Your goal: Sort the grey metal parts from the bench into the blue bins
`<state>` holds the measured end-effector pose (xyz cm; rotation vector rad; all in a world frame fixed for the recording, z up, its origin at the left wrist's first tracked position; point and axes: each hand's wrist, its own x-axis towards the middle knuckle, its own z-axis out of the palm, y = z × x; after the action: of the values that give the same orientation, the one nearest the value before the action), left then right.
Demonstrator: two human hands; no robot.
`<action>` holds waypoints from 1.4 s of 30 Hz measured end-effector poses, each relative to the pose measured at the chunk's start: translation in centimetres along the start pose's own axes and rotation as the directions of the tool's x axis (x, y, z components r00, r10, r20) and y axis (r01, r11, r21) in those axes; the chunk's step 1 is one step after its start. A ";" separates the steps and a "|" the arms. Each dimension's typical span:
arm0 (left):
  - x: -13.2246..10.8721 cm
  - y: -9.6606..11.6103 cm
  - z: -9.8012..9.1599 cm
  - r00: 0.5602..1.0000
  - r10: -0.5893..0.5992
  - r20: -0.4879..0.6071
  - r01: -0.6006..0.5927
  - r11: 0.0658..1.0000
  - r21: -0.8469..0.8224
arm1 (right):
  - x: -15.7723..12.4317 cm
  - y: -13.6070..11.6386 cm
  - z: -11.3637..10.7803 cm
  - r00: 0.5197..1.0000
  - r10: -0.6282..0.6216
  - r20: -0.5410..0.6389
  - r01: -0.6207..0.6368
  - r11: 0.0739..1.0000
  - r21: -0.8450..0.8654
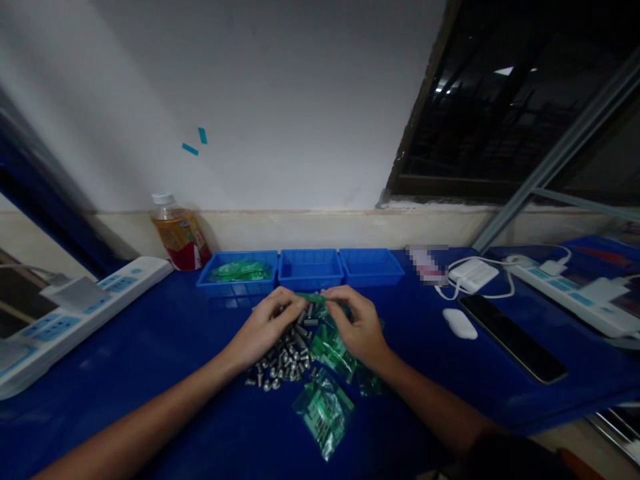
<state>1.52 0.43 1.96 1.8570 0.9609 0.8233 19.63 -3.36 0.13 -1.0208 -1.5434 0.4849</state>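
Observation:
My left hand [269, 321] and my right hand [361, 327] are close together over the middle of the blue table, fingers pinched. Between them stretches a small green plastic bag [314, 298], gripped at either end; what is inside it I cannot make out. Below my left hand lies a loose pile of silver metal screws [287, 360]. Beside the pile, partly under my right hand, are several green printed plastic bags [334, 350]. One more green bag [325, 410] lies nearer to me.
Three blue bins stand along the wall: the left bin [235, 288] holds green bags, the middle bin [311, 275] and right bin [374, 272] hold nothing visible. A bottle [177, 233], power strips [65, 320] [575, 293], a phone [513, 339] and a white case [460, 324] lie around.

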 end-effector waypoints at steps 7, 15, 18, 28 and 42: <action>0.1 1.2 -0.3 0.955 -0.255 0.148 0.295 0.791 -0.536 | 0.0 -0.4 -0.3 0.971 -0.229 0.061 0.236 0.957 -0.170; 0.2 2.0 -0.2 0.992 0.002 -0.125 -0.022 0.987 -0.162 | -0.3 -0.6 -0.2 0.999 -0.042 -0.012 0.040 0.990 -0.132; -0.4 2.1 -0.2 0.926 0.340 -0.162 -0.318 0.937 0.143 | 0.2 -0.5 -0.2 0.980 0.199 0.016 -0.199 0.976 0.092; -1.1 1.9 -0.4 0.803 0.588 -0.095 -0.457 0.712 0.534 | 0.7 -1.1 -0.4 0.885 0.366 0.289 -0.464 0.752 0.468; 0.2 1.5 -0.3 0.990 -0.131 0.058 0.142 0.954 -0.263 | -0.2 -1.1 -1.1 0.955 -0.291 0.064 0.297 0.920 -0.255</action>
<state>1.83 0.27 3.45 1.5525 0.8945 0.7866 20.31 -4.39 1.16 -0.9590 -1.7808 0.0836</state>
